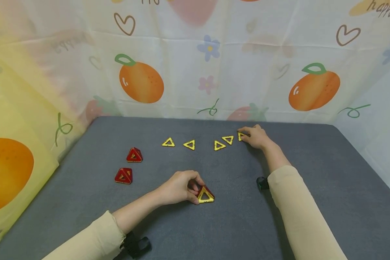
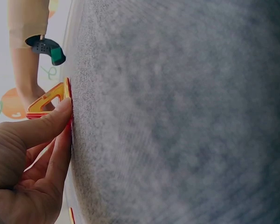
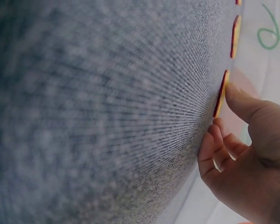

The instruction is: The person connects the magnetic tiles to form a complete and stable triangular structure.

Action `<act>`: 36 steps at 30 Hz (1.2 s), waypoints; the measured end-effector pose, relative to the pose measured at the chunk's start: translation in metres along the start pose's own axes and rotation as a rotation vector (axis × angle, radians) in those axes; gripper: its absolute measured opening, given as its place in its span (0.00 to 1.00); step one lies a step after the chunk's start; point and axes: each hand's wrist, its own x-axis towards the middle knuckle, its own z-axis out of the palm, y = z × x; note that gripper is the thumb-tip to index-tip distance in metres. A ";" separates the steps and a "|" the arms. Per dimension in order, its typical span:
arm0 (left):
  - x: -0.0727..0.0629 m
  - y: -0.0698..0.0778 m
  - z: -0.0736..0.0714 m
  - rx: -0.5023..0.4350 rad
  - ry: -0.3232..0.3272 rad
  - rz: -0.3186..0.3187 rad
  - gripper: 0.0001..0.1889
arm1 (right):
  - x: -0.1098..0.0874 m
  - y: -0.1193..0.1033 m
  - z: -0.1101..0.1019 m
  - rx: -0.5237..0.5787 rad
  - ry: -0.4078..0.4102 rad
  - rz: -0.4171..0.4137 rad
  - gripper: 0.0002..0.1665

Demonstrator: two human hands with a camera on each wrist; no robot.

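My left hand grips a small pyramid-like shape of triangular magnetic tiles near the middle of the table. Its front tile shows yellow and a side behind it looks red. In the left wrist view my thumb presses on the leaning tiles, which rest against the tabletop. Toward the back right, my right hand pinches a flat yellow triangular tile. The right wrist view shows the thumb on the yellow face of this tile and fingertips at its lower edge. My fingers hide part of it in the head view.
Left of that tile lie more flat yellow triangular tiles: two close by, two farther left. Two red pyramids stand on the left of the grey table. A printed cloth hangs behind.
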 end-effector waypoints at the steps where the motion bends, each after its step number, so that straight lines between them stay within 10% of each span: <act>1: 0.000 0.000 0.000 -0.003 -0.001 -0.001 0.21 | 0.000 0.000 0.000 0.001 0.002 0.001 0.27; 24: 0.001 -0.001 0.000 0.004 0.006 0.026 0.21 | -0.003 0.004 -0.005 0.126 0.202 0.025 0.21; 36: 0.000 -0.001 -0.001 0.007 -0.004 0.022 0.21 | -0.007 0.012 -0.009 0.200 0.144 -0.024 0.13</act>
